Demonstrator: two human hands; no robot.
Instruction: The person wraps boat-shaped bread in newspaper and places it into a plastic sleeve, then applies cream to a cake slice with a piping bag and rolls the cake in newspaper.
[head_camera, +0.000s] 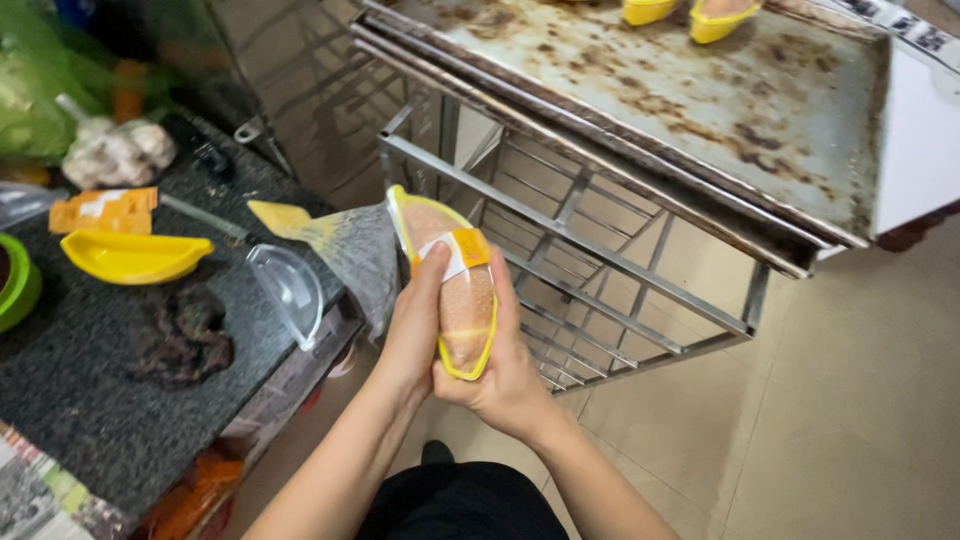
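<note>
Head view, thing in hand: we see a yellow half-moon tray (462, 300) with a sesame-topped pastry inside, under a clear lid, with an orange and white label strip across its upper part. It is held in the air in front of the body, between the dark stone desk (90, 400) and the steel rack (600, 270).

Head view, left grip: our left hand (415, 330) wraps the left side of the tray, thumb on the label strip; closed on the tray.

Head view, right grip: our right hand (505, 375) cups the tray from below and behind, fingers curled up its right edge; also closed on it.

Head view, doing it well: we judge that the thumb should press the strip flat from the middle outward while the lower hand keeps the tray level, so the lid stays seated and the pastry is not squeezed.

Head view, nearby: an empty yellow tray (135, 256) and a loose clear lid (288, 290) lie on the desk, a clear plastic bag (355, 250) hangs off its edge just beside the left hand, and two more yellow trays (685, 14) sit on the stained baking sheet (700, 100) atop the rack.
</note>
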